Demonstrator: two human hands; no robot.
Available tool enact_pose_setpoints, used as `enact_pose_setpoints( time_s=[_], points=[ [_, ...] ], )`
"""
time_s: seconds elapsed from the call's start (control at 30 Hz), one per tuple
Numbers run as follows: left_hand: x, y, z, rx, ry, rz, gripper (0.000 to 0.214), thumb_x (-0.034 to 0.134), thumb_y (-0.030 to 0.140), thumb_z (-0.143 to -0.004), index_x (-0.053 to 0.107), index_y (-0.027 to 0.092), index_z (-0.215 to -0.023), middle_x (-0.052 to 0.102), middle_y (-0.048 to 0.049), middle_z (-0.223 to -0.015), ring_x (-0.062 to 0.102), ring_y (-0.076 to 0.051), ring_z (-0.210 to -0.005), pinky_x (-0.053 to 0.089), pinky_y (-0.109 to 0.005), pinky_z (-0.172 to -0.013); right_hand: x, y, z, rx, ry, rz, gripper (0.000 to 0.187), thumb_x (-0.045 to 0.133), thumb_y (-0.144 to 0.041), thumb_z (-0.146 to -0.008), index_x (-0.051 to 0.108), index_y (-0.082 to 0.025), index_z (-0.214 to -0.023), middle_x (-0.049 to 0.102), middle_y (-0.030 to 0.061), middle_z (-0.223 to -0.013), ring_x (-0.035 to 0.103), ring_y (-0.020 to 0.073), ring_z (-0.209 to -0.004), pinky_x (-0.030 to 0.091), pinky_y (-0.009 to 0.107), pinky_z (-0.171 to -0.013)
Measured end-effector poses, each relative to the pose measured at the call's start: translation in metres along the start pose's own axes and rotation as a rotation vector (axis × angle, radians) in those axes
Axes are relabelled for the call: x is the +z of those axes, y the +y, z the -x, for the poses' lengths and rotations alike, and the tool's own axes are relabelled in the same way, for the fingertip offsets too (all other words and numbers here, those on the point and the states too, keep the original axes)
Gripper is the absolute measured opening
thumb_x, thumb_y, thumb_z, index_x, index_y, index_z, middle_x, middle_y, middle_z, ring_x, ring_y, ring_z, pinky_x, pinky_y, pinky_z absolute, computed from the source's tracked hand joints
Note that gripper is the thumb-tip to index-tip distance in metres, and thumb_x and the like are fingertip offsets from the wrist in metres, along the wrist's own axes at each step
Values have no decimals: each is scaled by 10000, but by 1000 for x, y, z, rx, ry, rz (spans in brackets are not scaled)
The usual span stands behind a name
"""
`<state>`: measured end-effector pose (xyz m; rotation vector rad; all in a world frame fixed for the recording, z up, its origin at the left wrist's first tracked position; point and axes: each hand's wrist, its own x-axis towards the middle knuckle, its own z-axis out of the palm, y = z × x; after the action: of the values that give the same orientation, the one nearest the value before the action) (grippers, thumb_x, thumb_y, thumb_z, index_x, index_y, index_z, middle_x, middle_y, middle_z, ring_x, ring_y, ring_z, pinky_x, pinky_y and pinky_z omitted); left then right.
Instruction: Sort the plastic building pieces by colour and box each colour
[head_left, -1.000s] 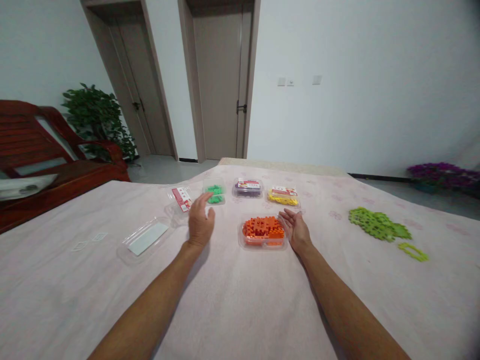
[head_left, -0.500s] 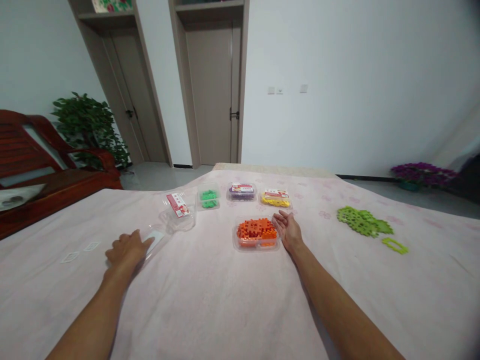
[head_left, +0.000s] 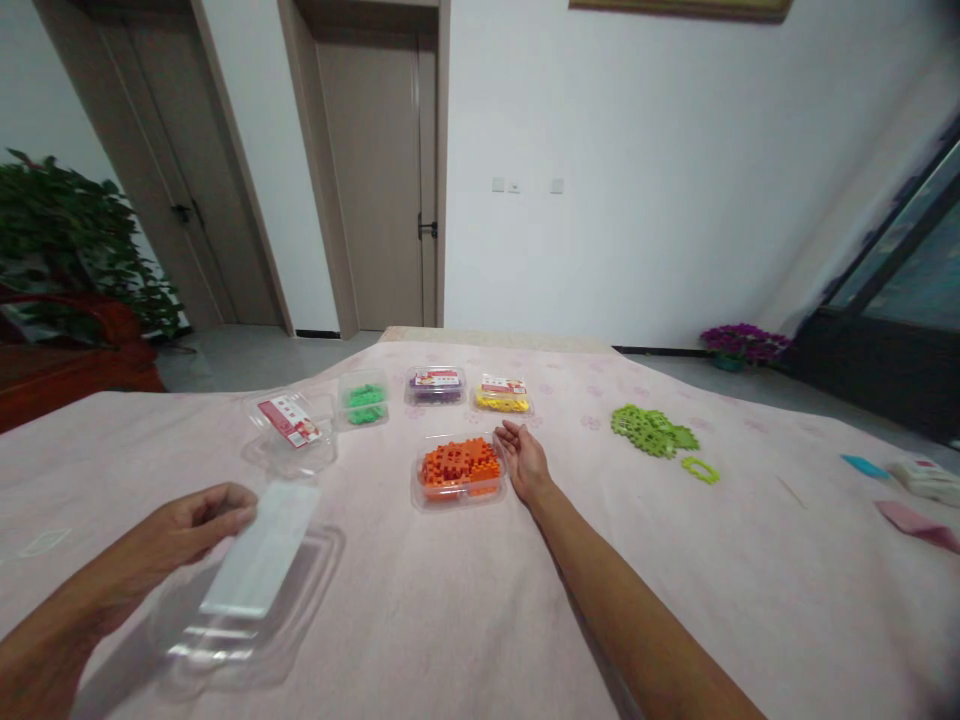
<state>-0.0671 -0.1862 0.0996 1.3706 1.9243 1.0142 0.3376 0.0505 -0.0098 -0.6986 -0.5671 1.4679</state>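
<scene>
My left hand (head_left: pixel 202 525) pinches the edge of a clear plastic lid (head_left: pixel 300 600) with a white label on it, holding it tilted at the left. My right hand (head_left: pixel 525 460) rests palm inward at the right side of an uncovered clear box of orange interlocking pieces (head_left: pixel 461 470). Its fingers are loosely bent and apart, with nothing in them; whether they touch the box's rim I cannot tell. Past my left hand lies another clear plastic container (head_left: pixel 289 445) with a red and white label.
Farther back stand clear boxes with green pieces (head_left: pixel 365 402), purple pieces (head_left: pixel 436 386) and yellow pieces (head_left: pixel 502 398). To the right lie joined lime-green pieces (head_left: pixel 652 430) and a single yellow-green frame (head_left: pixel 701 470). A blue item (head_left: pixel 865 466) and pink cloth (head_left: pixel 919 522) lie far right.
My left hand has lifted the clear lid off the tablecloth and brought it nearer. My right hand stays beside the orange pieces' box. The view has turned right.
</scene>
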Motion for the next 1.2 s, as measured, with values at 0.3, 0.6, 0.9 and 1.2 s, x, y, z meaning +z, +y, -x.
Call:
enact_pose_setpoints(
  time_s=[0.3, 0.6, 0.9, 1.2],
  points=[
    [147, 125, -20, 1083, 379, -509, 300, 515, 188, -931, 691, 236, -1169, 729, -61, -1016, 636, -193, -882, 498, -321, -791, -1, -3, 4, 1, -47, -5, 259, 623, -433, -881, 720, -193, -874, 729, 71, -839, 677, 185, -861, 530, 336, -901],
    [253, 116, -23, 964, 141, -720, 253, 589, 219, -892, 674, 223, -1130, 695, -99, -1028, 613, -254, -865, 457, -381, -714, 15, -14, 34, -9, -277, 157, 433, 703, -539, -779, 729, -216, -1067, 711, 64, -1179, 630, 241, -1095, 460, 389, -1005],
    [219, 99, -50, 767, 172, -347, 351, 553, 333, -908, 658, 286, -1240, 630, -104, -1282, 558, -306, -1159, 401, -481, -1006, 24, -20, 40, 41, -249, 417, 530, 784, -330, -693, 672, -228, -1201, 730, 58, -1130, 673, 237, -990, 501, 393, -936],
    [221, 49, -98, 76, -12, 386, 445, 539, 419, -864, 670, 152, -1195, 681, -156, -1240, 594, -290, -1201, 393, -430, -1072, 20, -15, 34, -33, -186, 587, 423, 686, -287, -751, 704, -254, -1173, 675, 32, -1263, 594, 241, -1165, 408, 421, -1068]
  ],
)
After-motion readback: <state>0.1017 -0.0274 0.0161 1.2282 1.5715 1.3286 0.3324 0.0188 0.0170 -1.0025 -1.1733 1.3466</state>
